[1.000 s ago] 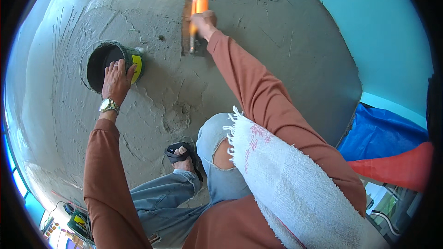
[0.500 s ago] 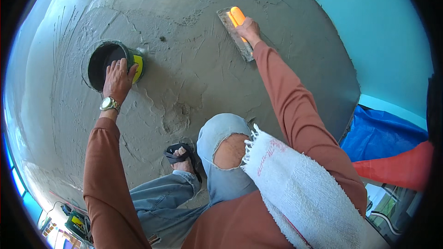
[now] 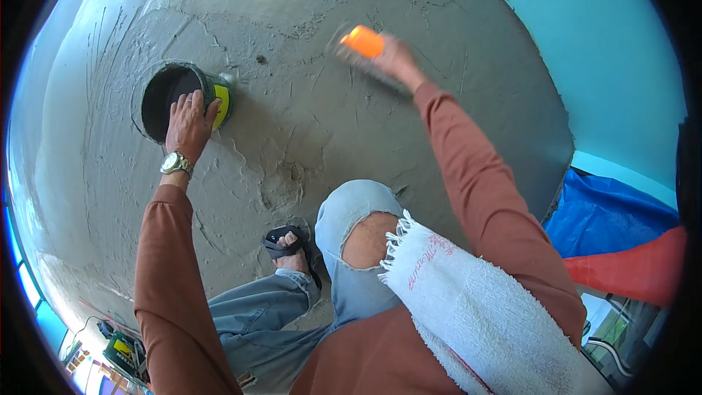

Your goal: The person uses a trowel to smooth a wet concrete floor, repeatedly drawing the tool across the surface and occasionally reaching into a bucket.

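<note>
My right hand [image 3: 398, 60] is closed round the orange handle of a plastering trowel [image 3: 363, 42] over the wet grey cement floor [image 3: 292, 110]. The trowel's blade is smeared by motion, so whether it touches the surface I cannot tell. At the left, a dark bucket [image 3: 223, 95] with a yellow label stands on the floor. My left hand [image 3: 189, 126] grips its near right rim, fingers reaching over the edge and thumb at the outer side. The bucket's inside is dark and I cannot make out what it holds.
A turquoise wall [image 3: 599, 51] borders the floor at the right. Below it lie a blue tarp [image 3: 607, 212] and a red cone-like object [image 3: 632, 267]. My sandalled foot [image 3: 291, 245] stands on the floor near a rough hollow [image 3: 284, 184]. A white towel [image 3: 475, 307] hangs from my shoulder.
My right hand has turned the trowel, its handle swinging to the left and slightly down, now with blur. The left hand stays on the bucket's rim.
</note>
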`<action>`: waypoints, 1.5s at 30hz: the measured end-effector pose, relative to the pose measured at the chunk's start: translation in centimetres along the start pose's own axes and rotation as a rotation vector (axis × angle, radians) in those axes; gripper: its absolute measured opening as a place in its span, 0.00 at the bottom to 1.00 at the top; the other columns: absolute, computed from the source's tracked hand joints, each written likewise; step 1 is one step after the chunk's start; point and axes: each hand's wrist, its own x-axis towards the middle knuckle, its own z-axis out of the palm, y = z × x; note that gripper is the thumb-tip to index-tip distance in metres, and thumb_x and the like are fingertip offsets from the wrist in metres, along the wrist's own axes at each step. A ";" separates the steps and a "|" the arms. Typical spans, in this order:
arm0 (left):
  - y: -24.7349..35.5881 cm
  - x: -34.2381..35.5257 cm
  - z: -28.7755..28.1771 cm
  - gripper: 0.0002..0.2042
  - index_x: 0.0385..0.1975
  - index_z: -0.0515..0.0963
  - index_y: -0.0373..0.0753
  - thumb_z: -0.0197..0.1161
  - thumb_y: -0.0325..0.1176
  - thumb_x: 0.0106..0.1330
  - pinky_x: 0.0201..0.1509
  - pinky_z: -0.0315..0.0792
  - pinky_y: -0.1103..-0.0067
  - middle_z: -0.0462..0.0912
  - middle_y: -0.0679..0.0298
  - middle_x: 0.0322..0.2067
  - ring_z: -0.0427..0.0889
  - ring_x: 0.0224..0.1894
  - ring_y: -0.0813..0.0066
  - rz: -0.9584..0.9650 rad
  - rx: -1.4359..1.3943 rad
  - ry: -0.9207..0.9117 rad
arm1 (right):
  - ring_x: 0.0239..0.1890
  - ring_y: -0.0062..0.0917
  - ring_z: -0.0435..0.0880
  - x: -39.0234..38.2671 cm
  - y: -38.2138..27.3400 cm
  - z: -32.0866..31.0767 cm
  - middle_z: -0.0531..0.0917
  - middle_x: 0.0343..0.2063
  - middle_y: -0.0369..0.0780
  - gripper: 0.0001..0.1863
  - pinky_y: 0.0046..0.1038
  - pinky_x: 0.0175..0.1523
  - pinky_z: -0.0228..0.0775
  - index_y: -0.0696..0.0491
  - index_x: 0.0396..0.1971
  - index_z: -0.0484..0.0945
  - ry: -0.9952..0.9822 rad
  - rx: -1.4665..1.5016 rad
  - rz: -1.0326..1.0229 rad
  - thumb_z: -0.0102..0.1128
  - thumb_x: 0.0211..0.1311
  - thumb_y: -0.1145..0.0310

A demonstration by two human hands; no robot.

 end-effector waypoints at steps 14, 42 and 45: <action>0.4 0.1 0.6 0.19 0.42 0.73 0.33 0.57 0.48 0.70 0.49 0.67 0.63 0.79 0.51 0.36 0.76 0.45 0.53 0.054 0.013 0.089 | 0.45 0.44 0.82 -0.8 5.5 2.9 0.84 0.37 0.47 0.13 0.42 0.48 0.74 0.52 0.35 0.80 -0.359 -0.121 -0.579 0.63 0.45 0.70; -3.3 -0.6 3.0 0.31 0.56 0.68 0.26 0.50 0.54 0.73 0.59 0.65 0.58 0.78 0.39 0.49 0.74 0.55 0.42 -0.040 0.171 0.018 | 0.49 0.44 0.79 -35.4 23.7 -0.2 0.80 0.42 0.44 0.16 0.43 0.51 0.72 0.53 0.40 0.77 -0.034 0.046 -0.026 0.62 0.47 0.75; -0.6 0.8 2.1 0.31 0.56 0.69 0.25 0.51 0.53 0.73 0.59 0.65 0.59 0.78 0.39 0.49 0.74 0.54 0.43 -0.065 0.086 -0.100 | 0.45 0.46 0.82 -30.2 24.5 3.2 0.82 0.40 0.48 0.21 0.42 0.50 0.74 0.54 0.42 0.78 0.071 0.081 0.035 0.69 0.48 0.63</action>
